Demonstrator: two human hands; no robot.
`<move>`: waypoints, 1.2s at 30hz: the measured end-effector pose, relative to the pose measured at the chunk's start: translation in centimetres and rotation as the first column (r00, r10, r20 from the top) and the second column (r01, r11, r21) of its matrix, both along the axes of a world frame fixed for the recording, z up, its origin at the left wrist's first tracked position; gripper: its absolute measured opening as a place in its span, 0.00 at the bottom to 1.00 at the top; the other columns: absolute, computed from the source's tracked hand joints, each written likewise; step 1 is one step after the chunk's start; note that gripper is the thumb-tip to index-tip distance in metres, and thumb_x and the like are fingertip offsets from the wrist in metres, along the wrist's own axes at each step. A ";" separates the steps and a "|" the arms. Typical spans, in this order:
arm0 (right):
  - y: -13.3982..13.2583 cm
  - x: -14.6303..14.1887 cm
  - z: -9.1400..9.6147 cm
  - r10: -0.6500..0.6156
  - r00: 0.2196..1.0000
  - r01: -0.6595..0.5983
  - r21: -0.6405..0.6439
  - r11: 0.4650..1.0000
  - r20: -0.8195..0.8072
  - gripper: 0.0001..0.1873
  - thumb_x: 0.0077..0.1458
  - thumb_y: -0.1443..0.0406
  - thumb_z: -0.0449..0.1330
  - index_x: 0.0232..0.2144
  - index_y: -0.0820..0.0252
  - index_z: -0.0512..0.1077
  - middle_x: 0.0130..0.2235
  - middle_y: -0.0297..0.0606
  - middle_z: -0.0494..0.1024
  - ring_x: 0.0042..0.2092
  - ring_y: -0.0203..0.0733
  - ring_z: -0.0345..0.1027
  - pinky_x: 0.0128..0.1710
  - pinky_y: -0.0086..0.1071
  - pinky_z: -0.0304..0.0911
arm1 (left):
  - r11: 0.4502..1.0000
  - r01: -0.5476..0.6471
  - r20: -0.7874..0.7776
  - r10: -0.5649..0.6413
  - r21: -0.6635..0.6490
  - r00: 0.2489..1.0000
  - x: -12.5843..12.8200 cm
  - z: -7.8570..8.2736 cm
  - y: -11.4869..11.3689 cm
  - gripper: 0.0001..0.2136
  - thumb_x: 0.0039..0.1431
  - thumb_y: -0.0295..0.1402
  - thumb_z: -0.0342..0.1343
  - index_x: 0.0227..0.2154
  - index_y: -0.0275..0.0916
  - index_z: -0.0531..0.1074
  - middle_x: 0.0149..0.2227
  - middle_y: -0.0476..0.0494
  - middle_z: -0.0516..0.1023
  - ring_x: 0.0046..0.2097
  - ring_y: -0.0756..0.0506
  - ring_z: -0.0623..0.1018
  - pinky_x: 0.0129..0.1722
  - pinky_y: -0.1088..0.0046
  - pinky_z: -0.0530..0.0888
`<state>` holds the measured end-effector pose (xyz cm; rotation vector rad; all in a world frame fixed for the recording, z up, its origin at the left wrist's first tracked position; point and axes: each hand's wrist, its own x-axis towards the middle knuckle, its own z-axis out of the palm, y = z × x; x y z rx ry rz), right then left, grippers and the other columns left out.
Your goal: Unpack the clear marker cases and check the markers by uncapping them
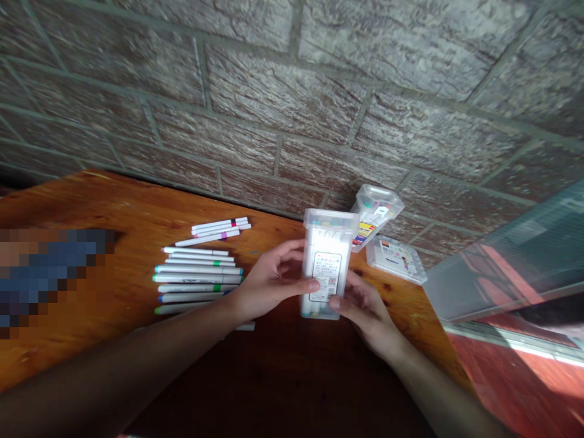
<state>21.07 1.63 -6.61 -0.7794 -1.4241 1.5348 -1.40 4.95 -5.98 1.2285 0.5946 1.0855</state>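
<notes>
Between my two hands stands a clear plastic marker case (326,243) with a lid on top and a printed white label facing me. White pens show through its walls. My left hand (278,277) is closed around the case's left side, thumb across the label. On the lower right side, my right hand (362,307) grips it with the thumb on the front edge; its other fingers are partly hidden behind. Left of my left hand lie several white markers (198,279) with coloured bands and ends, laid side by side. My left forearm covers part of the row.
Behind the held case, a second clear case (376,210) with a yellow label leans near the brick wall (246,109). A flat clear lid (396,258) with a printed picture lies to its right. Several thinner pens (219,230) lie farther back on the wooden table (123,213). A blurred-out patch covers the left edge.
</notes>
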 end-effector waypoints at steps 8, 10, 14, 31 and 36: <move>0.1 -0.2 0.2 -0.018 1.000 0.018 0.009 1.000 0.018 0.24 0.62 0.59 0.71 0.59 0.48 0.77 0.58 0.40 0.84 0.55 0.53 0.81 0.57 0.49 0.75 | 0.998 0.022 0.008 -0.022 -0.056 1.000 -0.1 -0.1 0.0 0.31 0.54 0.31 0.75 0.60 0.39 0.72 0.52 0.38 0.85 0.53 0.40 0.83 0.56 0.63 0.77; 0.0 -0.2 0.1 -0.025 0.999 0.025 0.008 1.000 0.026 0.25 0.61 0.58 0.72 0.59 0.48 0.77 0.58 0.40 0.84 0.54 0.53 0.81 0.57 0.50 0.75 | 0.998 0.023 0.009 -0.023 -0.065 1.000 -0.1 -0.2 0.0 0.31 0.54 0.31 0.75 0.60 0.39 0.73 0.52 0.38 0.85 0.53 0.39 0.83 0.56 0.62 0.77; 0.1 -0.1 -0.1 -0.024 0.999 0.023 0.013 1.000 0.025 0.25 0.62 0.59 0.72 0.60 0.48 0.77 0.57 0.40 0.84 0.53 0.51 0.81 0.56 0.46 0.75 | 0.998 0.024 0.044 -0.021 -0.062 0.999 0.0 -0.2 0.2 0.27 0.57 0.31 0.73 0.58 0.38 0.74 0.51 0.38 0.85 0.53 0.40 0.83 0.56 0.63 0.77; 0.2 -0.2 -0.5 -0.233 0.971 0.224 0.139 0.965 0.055 0.21 0.60 0.61 0.73 0.55 0.46 0.80 0.54 0.37 0.86 0.55 0.52 0.80 0.57 0.49 0.76 | 0.998 -0.037 0.081 0.041 -0.057 0.996 0.0 -0.2 0.1 0.29 0.55 0.32 0.74 0.59 0.39 0.72 0.50 0.38 0.85 0.51 0.40 0.85 0.55 0.63 0.77; 0.1 0.1 -0.6 -0.232 0.971 0.224 0.112 0.968 0.063 0.22 0.61 0.59 0.72 0.56 0.46 0.80 0.57 0.39 0.85 0.58 0.55 0.78 0.62 0.53 0.71 | 1.000 -0.022 0.105 0.022 0.003 0.994 -0.3 -0.2 0.4 0.27 0.57 0.32 0.73 0.59 0.41 0.75 0.52 0.38 0.86 0.53 0.39 0.84 0.57 0.62 0.77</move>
